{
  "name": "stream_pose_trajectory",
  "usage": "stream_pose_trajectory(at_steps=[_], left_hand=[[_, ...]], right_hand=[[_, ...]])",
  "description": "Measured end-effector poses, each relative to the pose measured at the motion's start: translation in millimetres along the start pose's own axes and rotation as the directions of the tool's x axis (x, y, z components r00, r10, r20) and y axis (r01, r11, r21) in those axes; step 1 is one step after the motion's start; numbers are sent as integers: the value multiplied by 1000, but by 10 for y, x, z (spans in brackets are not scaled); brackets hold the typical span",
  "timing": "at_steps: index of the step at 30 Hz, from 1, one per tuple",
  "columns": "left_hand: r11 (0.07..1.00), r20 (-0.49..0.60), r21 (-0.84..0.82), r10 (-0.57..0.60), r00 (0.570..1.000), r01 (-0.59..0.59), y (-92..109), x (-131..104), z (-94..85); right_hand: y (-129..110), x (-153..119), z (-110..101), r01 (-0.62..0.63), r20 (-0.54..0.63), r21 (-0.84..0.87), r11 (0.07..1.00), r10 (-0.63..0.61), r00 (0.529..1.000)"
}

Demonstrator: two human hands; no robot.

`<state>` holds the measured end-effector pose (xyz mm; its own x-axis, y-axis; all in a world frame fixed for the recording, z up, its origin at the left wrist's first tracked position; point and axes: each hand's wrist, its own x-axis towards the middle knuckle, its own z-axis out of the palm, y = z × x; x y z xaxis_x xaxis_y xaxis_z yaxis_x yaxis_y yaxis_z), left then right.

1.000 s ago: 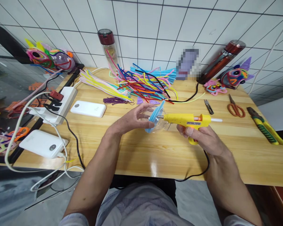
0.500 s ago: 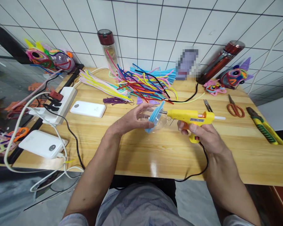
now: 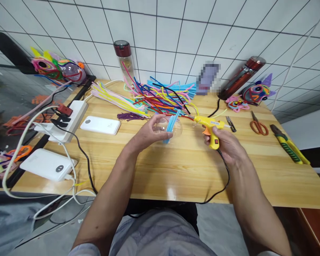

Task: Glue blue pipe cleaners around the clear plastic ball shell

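My left hand (image 3: 152,132) grips a clear plastic ball (image 3: 178,131) that has a band of light-blue pipe cleaners (image 3: 171,127) across it. The thumb presses on the lower end of the blue band, and part of the ball is hidden behind my fingers. To the right, my right hand (image 3: 225,142) is wrapped around the handle of a yellow hot glue gun (image 3: 206,123). Its nozzle points left and stands apart from the ball. The orange trigger shows in front of my fingers, and a black cord hangs from the handle.
Behind my hands lies a pile of coloured pipe cleaners (image 3: 160,94). Small snips (image 3: 231,123), scissors (image 3: 258,124) and pliers (image 3: 289,144) are on the right. A power strip (image 3: 76,115), white power banks (image 3: 100,125) and loose cables occupy the left. A glass bottle (image 3: 124,58) stands at the back.
The glue gun has moved back from the blue band, to the right and slightly away from me, its nozzle now apart. The ball and band have turned a little in my left hand.
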<state>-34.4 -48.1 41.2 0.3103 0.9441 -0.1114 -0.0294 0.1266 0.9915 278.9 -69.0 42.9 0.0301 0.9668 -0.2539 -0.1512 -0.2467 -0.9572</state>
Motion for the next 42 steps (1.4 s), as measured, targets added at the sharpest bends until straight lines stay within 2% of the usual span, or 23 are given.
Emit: stream_pose_trajectory(at_steps=[3,6,9,11,13,15,16,17,18,19,20,22,24,26,29,33,39,42], left_hand=[[998,-36,57,4,999,-2,-19,11,-12],[997,-40,70,19,999,-16,-22,8,-22],[997,-41,68,34,999,-31,-9,-5,-16],[997,-39,65,40,998,-37,7,-15,-3],[997,-42,63,41,998,-39,22,-23,13],[997,-45,61,40,998,-37,36,-31,25],[997,-46,62,40,998,-37,42,-34,29],[997,-46,64,40,998,-37,48,-38,31],[997,-45,67,40,998,-37,53,-41,33],[997,-43,72,40,998,-37,56,-46,36],[996,-39,77,41,998,-38,59,-51,40],[995,-24,85,50,998,-48,58,-60,58],[994,-2,84,64,998,-64,47,-67,89],[994,13,85,71,997,-72,28,-69,127],[993,24,83,78,997,-80,-3,-62,175],[994,52,62,91,994,-95,-12,-54,198],[994,58,68,82,995,-86,0,-64,210],[997,76,38,68,995,-71,-4,-68,215]], right_hand=[[101,110,-63,-64,24,-22,998,65,998],[184,165,-90,-49,33,-91,995,52,998],[225,184,-112,-62,-29,-209,976,57,998],[214,182,-141,-91,-120,-368,925,49,992],[167,163,-176,-151,-221,-628,764,11,975],[91,121,-199,-234,-295,-849,474,-58,954],[46,92,-200,-273,-319,-903,331,-91,943],[0,58,-190,-297,-331,-927,228,-129,935],[-44,23,-167,-297,-328,-938,180,-177,928],[-85,-12,-129,-268,-306,-946,185,-224,925],[-121,-45,-77,-200,-261,-950,239,-263,929],[-173,-93,69,27,-125,-902,431,-321,939],[-198,-113,256,246,8,-756,607,-367,930],[-197,-107,454,385,79,-613,691,-430,899],[-157,-78,693,508,113,-477,718,-523,845],[-75,-40,824,587,130,-413,696,-593,795],[32,20,839,599,104,-365,712,-609,786],[70,51,850,576,67,-310,756,-587,807]])
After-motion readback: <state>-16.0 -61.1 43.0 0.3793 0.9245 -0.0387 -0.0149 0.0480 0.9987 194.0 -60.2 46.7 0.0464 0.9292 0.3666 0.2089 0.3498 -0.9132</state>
